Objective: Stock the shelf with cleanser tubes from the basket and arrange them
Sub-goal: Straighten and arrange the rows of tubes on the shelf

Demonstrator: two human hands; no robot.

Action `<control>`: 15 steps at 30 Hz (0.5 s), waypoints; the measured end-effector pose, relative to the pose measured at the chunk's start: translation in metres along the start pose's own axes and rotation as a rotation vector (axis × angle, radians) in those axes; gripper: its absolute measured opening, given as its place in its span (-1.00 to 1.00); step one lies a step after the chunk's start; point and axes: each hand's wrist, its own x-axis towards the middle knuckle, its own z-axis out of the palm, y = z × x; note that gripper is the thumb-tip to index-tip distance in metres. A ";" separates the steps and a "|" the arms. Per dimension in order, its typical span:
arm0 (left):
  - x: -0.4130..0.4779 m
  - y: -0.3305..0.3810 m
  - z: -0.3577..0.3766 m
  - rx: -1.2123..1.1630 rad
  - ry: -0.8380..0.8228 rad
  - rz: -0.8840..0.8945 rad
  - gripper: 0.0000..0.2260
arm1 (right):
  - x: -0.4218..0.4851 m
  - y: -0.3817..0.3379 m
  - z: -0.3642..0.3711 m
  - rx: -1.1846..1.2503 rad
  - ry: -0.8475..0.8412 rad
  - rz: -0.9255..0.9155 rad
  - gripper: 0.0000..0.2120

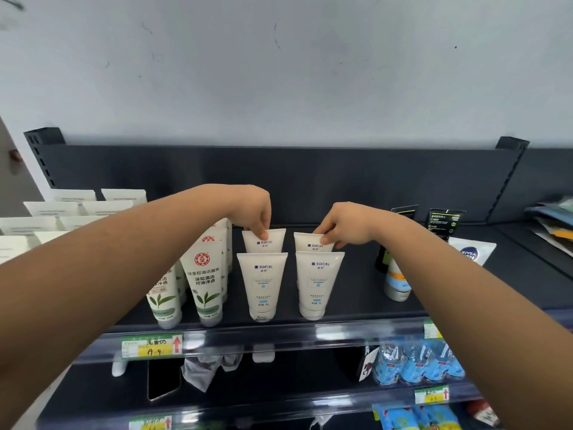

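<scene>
Near the shelf (359, 305) edge, two white front tubes (263, 287) stand cap-down, side by side. Just behind them, the left hand (259, 217) pinches the crimped top of the left rear tube (266, 243) — the right hand (339, 226) pinches the right rear tube (310, 245). I'd settle each one straight behind its front partner — upright, label forward — before easing the fingers off. No basket in sight.

White boxes (52, 209) far left, Nivea pack (471, 252) far right, blue-labelled bottles (415, 364) on the lower shelf (294, 377).
</scene>
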 end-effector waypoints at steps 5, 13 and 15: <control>-0.005 0.004 -0.001 -0.030 -0.022 0.015 -0.87 | -0.004 0.001 0.001 0.048 -0.008 -0.011 -0.77; -0.012 0.002 -0.002 -0.063 -0.087 0.004 -0.85 | -0.005 0.004 0.005 0.058 0.001 -0.023 -0.77; -0.013 0.003 -0.001 -0.062 -0.081 -0.006 -0.87 | -0.005 0.004 0.006 0.058 0.007 -0.031 -0.76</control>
